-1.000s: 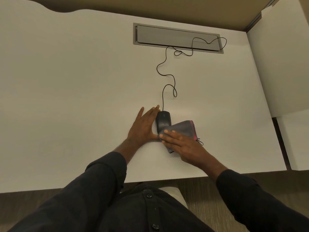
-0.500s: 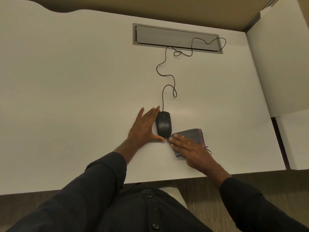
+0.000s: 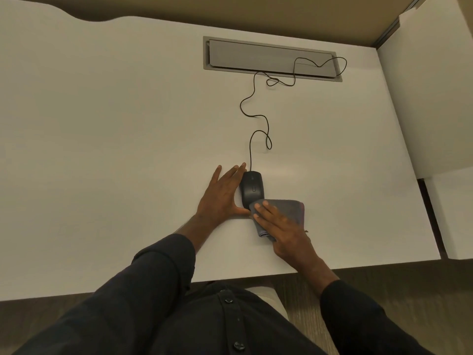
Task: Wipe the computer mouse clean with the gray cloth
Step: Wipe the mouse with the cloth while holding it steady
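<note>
Fingers (image 3: 266, 210) of my right hand (image 3: 284, 226) lie flat, spread on the gray cloth (image 3: 289, 208), pressing not gripping; left hand (image 3: 220, 194) is open w/ palm down on the white counter (image 3: 115, 149), bracing the mouse (image 3: 252, 188) so it won't slide, I'd say. Mouse sits btwn both hands, cloth edge lapping its near right end, cable (image 3: 256, 116) trailing away.

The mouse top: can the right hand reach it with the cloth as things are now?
Probably yes. The right hand presses the cloth against the rear of the mouse, whose top is uncovered; the left hand rests only along its left side.
</note>
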